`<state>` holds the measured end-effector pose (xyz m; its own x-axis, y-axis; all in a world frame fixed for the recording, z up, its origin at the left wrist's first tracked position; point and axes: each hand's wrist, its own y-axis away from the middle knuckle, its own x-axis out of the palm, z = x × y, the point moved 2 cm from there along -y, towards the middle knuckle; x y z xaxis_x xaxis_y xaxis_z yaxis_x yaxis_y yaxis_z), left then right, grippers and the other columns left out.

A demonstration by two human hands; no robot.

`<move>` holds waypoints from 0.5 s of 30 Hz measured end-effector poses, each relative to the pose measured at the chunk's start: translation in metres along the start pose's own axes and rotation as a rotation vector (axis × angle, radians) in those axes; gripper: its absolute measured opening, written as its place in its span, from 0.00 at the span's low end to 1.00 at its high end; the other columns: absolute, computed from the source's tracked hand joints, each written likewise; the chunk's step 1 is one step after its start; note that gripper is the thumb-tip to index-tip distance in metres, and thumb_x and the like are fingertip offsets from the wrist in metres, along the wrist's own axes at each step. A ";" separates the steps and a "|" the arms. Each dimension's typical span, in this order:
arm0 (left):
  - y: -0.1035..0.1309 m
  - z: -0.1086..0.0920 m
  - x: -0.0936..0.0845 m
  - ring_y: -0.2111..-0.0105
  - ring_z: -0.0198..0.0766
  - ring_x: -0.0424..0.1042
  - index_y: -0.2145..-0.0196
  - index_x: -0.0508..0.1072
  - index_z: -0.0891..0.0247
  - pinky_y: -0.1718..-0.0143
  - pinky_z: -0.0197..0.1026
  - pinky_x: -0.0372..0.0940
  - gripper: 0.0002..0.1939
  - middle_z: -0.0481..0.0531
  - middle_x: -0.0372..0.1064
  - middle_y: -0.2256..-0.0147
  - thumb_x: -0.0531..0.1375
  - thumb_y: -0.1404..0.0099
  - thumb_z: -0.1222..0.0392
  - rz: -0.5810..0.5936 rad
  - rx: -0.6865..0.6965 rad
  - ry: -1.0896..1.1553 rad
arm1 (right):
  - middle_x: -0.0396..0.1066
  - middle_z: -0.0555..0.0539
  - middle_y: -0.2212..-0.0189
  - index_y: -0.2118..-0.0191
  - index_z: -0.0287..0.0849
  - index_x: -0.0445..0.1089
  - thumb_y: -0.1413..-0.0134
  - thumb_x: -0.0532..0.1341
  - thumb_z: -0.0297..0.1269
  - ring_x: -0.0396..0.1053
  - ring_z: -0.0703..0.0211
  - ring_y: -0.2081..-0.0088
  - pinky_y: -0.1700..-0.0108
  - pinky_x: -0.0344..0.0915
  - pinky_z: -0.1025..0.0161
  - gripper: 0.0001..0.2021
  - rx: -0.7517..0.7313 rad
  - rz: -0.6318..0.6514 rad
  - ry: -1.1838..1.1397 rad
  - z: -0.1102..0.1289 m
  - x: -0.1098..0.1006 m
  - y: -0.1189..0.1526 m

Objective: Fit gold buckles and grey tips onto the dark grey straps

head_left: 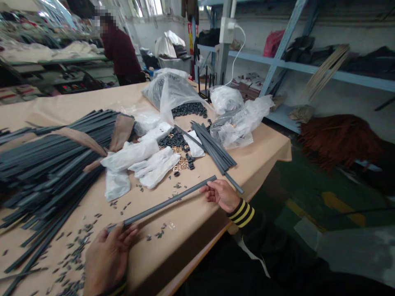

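Observation:
A long dark grey strap (169,200) stretches between my two hands above the table's front part. My left hand (111,250) is closed on its near left end. At the far right end, my right hand (221,194) pinches the strap between thumb and fingers, the other fingers curled. Just beyond my right hand lies a small stack of similar straps (212,148). A big bundle of dark straps (58,160), tied with a beige band (82,137), spreads over the left side. Small dark cut pieces (74,250) are scattered near my left hand.
White gloves (157,164) lie mid-table beside gold-coloured metal buckles (181,162) and a pile of small dark rings (174,137). Plastic bags (173,92) stand behind, one spilling dark rings. Blue shelving (308,68) is at the right. A person (120,49) stands at the back left.

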<state>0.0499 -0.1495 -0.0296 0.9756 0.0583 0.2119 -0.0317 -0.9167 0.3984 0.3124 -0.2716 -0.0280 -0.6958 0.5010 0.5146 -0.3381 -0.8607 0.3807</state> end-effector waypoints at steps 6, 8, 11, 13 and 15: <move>0.050 0.004 0.024 0.77 0.35 0.70 0.79 0.67 0.65 0.75 0.36 0.67 0.10 0.51 0.70 0.73 0.66 0.54 0.60 0.513 -0.144 -0.350 | 0.66 0.54 0.77 0.73 0.37 0.64 0.60 0.65 0.38 0.63 0.73 0.78 0.76 0.64 0.75 0.11 -0.141 -0.057 0.008 0.010 0.007 -0.007; 0.079 0.007 0.038 0.79 0.35 0.68 0.81 0.67 0.65 0.78 0.36 0.64 0.11 0.53 0.69 0.74 0.64 0.51 0.57 0.880 -0.215 -0.462 | 0.67 0.52 0.74 0.71 0.38 0.63 0.58 0.63 0.40 0.66 0.71 0.75 0.72 0.66 0.73 0.11 -0.152 0.010 0.042 0.017 0.015 -0.010; 0.096 0.011 0.054 0.79 0.36 0.68 0.75 0.70 0.65 0.77 0.36 0.63 0.09 0.52 0.68 0.78 0.62 0.48 0.56 1.014 -0.219 -0.571 | 0.68 0.53 0.78 0.69 0.38 0.62 0.54 0.60 0.42 0.66 0.70 0.80 0.76 0.67 0.69 0.12 -0.061 0.212 0.217 0.018 0.033 -0.013; 0.083 0.011 0.059 0.80 0.34 0.67 0.71 0.69 0.65 0.79 0.35 0.62 0.11 0.51 0.68 0.78 0.61 0.47 0.54 0.788 -0.089 -0.549 | 0.67 0.53 0.81 0.70 0.37 0.62 0.54 0.61 0.41 0.64 0.71 0.83 0.79 0.65 0.71 0.12 0.039 0.364 0.358 0.010 0.045 -0.013; 0.063 0.010 0.060 0.81 0.32 0.66 0.69 0.68 0.65 0.81 0.34 0.61 0.14 0.49 0.68 0.77 0.59 0.46 0.51 0.527 0.010 -0.448 | 0.68 0.52 0.81 0.72 0.35 0.64 0.55 0.61 0.39 0.63 0.72 0.84 0.80 0.63 0.73 0.11 0.125 0.502 0.457 -0.003 0.055 -0.011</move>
<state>0.1086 -0.2077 -0.0009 0.8262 -0.5632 -0.0152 -0.5266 -0.7815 0.3346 0.2761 -0.2351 -0.0063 -0.9555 -0.0679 0.2869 0.1518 -0.9476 0.2811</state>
